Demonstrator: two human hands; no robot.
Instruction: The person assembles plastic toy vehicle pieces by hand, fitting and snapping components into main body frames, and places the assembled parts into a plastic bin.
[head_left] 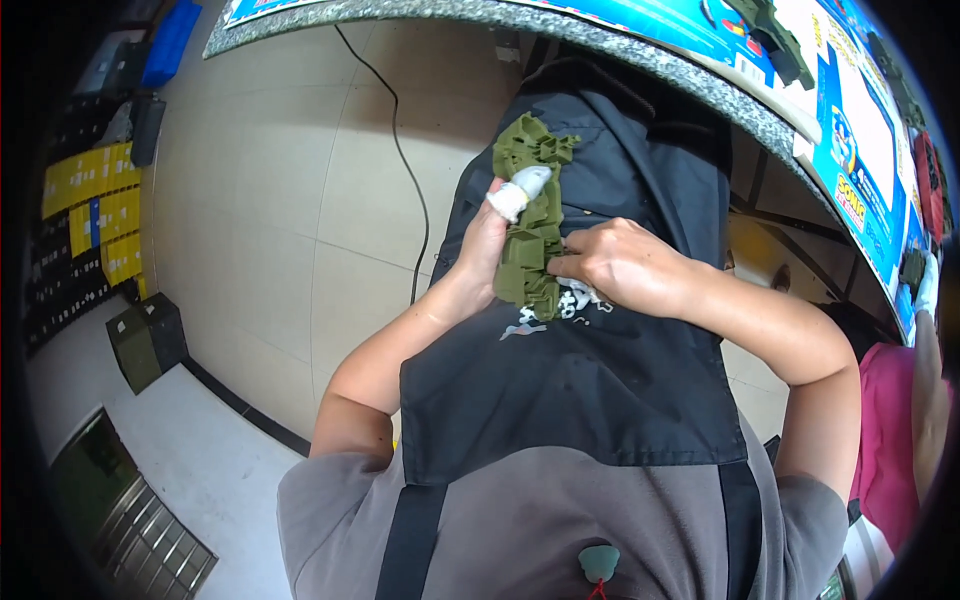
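Closest to the lens, a grey shirt (520, 530) and black apron (600, 400) fill the lower middle, and both hands work just above the apron's lap. Left hand (485, 245) fingers curl around the left edge of an olive-green plastic block assembly (528, 215), its bandaged fingertip (517, 190) pressed flat on the front face. Right hand (625, 265) fingers are pressed together, pinching the assembly's lower right edge; their tips are hidden behind the knuckles. That assembly stands roughly upright between the two hands, over the apron. Open tiled floor (270, 200) spreads to the left, crossed by a black cable (405, 160). Along the top and right curves the speckled edge of the desk (640, 55), carrying blue printed boxes (850, 130). At far right another person's pink sleeve (885, 440) sits close to the right elbow.
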